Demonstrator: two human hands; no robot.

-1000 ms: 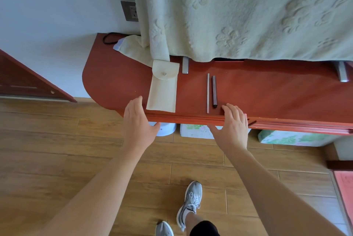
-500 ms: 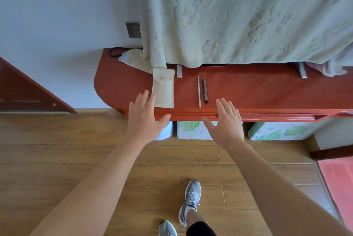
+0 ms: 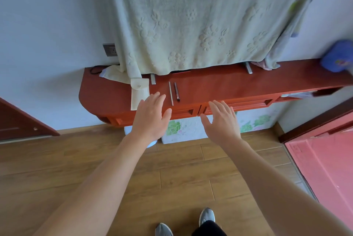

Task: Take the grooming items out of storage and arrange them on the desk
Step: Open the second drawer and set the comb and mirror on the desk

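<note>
1. Left hand [image 3: 150,119] and right hand [image 3: 221,123] are both flat with fingers spread, holding nothing. They hover palm-down in front of the tabletop [image 3: 229,84] edge.
2. The pouch [image 3: 139,92], cream, lies flat on the left part of the tabletop with its flap end toward the wall. Just right of it, a silver stick [image 3: 171,93] and a dark stick [image 3: 176,91] lie parallel, close together, with a thin gap between them.
3. Progress, my read: the pouch and two tools are out and lined up square to the edge, so the arranging looks mostly done. What's left, if anything, is emptying the pouch of further items and a final tidy.
4. I can't tell whether the pouch has anything inside. It looks flat.
5. The left hand's fingertips overlap the pouch's lower right corner in this view. Contact or just above, I can't say.
6. What the sticks are is unclear, too small to identify.
7. A big cloth [image 3: 191,25] hangs over the back of the tabletop and hides whatever stands behind it.
8. A drawer [image 3: 324,91] at far right stands partly open, contents not readable. A blue object [image 3: 338,56] at the right edge is blurred.
</note>
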